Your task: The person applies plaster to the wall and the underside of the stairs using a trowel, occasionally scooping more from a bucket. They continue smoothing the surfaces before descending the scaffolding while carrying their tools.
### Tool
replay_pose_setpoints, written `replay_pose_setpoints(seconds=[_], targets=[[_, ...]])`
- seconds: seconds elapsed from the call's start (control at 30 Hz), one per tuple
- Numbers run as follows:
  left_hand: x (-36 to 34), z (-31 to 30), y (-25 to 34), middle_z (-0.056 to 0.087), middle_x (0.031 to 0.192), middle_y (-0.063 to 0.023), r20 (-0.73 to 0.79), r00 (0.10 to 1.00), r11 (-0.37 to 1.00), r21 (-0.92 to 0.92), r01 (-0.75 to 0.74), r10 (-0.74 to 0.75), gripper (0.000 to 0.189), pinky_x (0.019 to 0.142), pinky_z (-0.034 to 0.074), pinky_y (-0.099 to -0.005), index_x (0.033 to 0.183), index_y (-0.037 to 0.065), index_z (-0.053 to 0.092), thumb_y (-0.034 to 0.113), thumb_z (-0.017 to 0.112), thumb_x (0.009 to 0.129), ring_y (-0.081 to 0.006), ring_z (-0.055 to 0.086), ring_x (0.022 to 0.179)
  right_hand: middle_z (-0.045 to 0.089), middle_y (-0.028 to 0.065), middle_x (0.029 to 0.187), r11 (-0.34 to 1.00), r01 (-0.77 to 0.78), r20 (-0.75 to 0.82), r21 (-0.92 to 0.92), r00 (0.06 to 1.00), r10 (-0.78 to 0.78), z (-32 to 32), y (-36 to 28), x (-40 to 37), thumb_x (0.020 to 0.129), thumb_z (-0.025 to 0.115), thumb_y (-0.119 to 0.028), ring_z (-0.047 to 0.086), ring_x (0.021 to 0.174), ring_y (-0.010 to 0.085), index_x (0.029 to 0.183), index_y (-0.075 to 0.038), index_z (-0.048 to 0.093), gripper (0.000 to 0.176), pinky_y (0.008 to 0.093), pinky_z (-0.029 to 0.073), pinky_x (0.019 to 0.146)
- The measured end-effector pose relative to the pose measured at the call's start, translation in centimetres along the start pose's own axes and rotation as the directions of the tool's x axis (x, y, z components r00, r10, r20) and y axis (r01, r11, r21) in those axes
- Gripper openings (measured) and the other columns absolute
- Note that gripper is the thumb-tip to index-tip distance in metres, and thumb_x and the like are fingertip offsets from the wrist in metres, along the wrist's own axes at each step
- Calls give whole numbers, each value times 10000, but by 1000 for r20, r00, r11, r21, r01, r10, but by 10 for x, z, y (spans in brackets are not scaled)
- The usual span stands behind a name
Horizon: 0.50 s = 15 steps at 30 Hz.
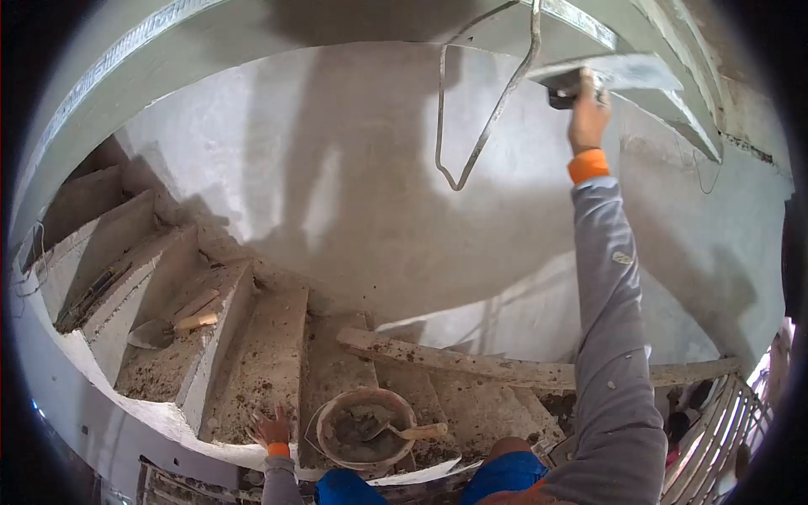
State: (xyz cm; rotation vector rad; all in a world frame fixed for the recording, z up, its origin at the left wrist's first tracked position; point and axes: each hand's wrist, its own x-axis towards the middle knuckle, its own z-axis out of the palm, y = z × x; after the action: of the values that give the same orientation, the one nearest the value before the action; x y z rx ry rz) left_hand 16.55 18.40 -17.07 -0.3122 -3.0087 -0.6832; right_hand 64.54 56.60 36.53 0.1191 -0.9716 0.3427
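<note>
My right hand (589, 126) is raised at arm's length and wrapped around the grip of a plastering trowel (644, 74). The trowel's flat blade is up against or close to the curved grey edge of the concrete overhead; actual contact is hard to make out. Low on the left, my left hand (271, 427) rests on a stair step with its fingers spread, holding nothing. Beside it stands a bucket (362, 463) of grey mortar (360, 425). A small trowel with a wooden handle (425, 431) leans in the mortar.
Dirty concrete stairs (261, 362) climb to the left, with another trowel (153, 334) lying on a step. A wooden plank (454, 359) crosses the steps along the plastered wall (404, 210). A bent metal rod (488, 139) hangs down from above. Wooden slats (707, 442) lie lower right.
</note>
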Motion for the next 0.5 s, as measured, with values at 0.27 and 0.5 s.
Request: replay_pose_setpoints(seconds=[0.27, 0.5], targets=[[16, 31, -12, 291, 1476, -142, -98, 995, 998, -64, -25, 18, 909, 1148, 63, -449, 1429, 27, 265, 720, 313, 843, -264, 184, 1398, 580, 24, 818, 984, -53, 31, 168, 998, 48, -101, 5, 8, 907, 603, -209, 543, 727, 107, 973, -34, 587, 189, 251, 443, 651], [17, 34, -15, 300, 1471, -153, -99, 995, 996, -81, -40, 32, 870, 1146, 69, -451, 1406, 16, 306, 684, 353, 852, -264, 210, 1391, 495, 48, 634, 959, -276, 318, -68, 905, 283, -83, -139, -187, 936, 512, -156, 442, 562, 146, 786, -61, 489, 179, 288, 390, 552]])
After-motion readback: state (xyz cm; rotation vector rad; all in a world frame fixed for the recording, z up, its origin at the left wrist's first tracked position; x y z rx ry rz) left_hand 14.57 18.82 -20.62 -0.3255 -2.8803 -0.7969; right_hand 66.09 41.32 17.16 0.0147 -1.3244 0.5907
